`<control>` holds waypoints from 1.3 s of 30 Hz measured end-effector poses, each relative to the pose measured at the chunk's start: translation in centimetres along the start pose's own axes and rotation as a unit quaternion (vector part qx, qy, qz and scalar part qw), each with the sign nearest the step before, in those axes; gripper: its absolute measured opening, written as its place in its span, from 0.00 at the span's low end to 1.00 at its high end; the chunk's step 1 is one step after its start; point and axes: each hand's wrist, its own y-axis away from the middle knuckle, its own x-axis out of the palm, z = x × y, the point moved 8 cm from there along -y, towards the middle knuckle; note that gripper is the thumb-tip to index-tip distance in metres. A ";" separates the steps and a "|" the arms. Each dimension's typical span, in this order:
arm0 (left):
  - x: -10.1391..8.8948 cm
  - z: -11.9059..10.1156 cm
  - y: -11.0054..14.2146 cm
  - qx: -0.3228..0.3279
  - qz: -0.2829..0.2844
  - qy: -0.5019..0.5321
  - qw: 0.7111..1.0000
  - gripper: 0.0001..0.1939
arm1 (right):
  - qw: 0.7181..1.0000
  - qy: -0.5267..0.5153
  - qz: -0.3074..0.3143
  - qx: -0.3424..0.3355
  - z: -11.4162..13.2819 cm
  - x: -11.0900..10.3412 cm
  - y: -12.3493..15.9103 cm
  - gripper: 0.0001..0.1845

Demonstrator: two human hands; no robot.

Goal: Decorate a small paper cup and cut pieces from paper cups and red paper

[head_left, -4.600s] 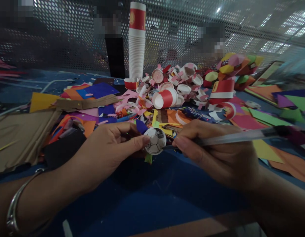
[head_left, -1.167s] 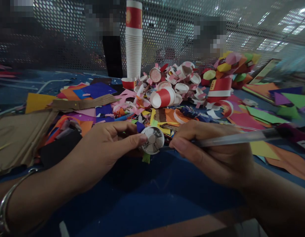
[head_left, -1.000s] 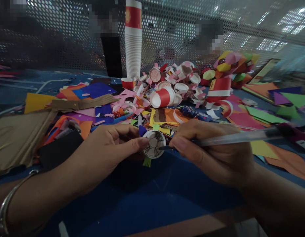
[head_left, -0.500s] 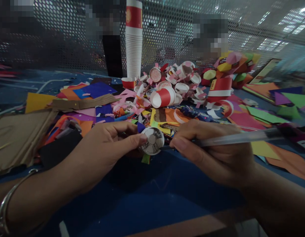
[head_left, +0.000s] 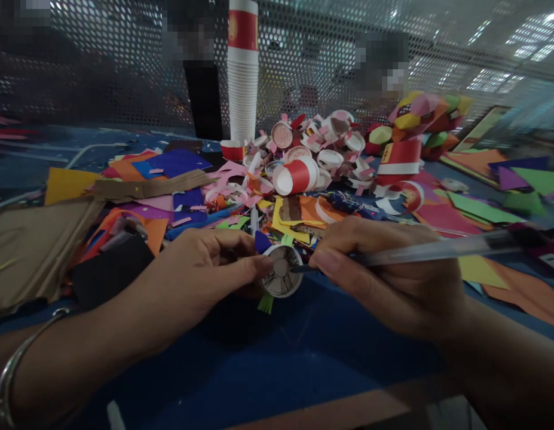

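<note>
Between the thumb and fingers of my left hand (head_left: 209,272) is a small round white paper cup bottom (head_left: 283,280), its face turned to me. Dark pen lines run out from a ring at its middle. A blue paper piece and a green fringed strip (head_left: 266,303) stick out at its edge. My right hand (head_left: 384,275) grips a clear-barrelled pen (head_left: 420,251), with the dark tip over the right part of the disc's face. Whether the tip touches the surface I cannot tell. My left fingertips behind the disc are hidden.
Behind my hands rises a heap of cut cup bottoms (head_left: 334,134) with pink tabs. A tall stack of paper cups (head_left: 243,89) stands at the back. Coloured paper sheets (head_left: 178,162) and cardboard (head_left: 34,245) lie left, more paper right (head_left: 523,286). A perforated screen (head_left: 124,77) closes the far side.
My left hand has brought the disc slightly down and to the right. Its face is now under the pen tip, which was at its right edge before. My right hand has barely moved.
</note>
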 end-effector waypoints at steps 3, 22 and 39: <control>-0.4 0.0 0.0 0.002 -0.015 0.008 1.000 0.07 | 1.000 0.004 0.007 -0.006 0.1 0.1 0.0 0.09; -0.3 -0.1 -0.1 -0.003 -0.012 0.006 1.000 0.07 | 1.000 -0.001 0.022 -0.012 0.2 0.2 0.0 0.08; -0.5 0.0 -0.3 -0.006 -0.012 -0.003 1.000 0.07 | 0.999 -0.006 0.033 -0.019 0.1 0.5 0.0 0.08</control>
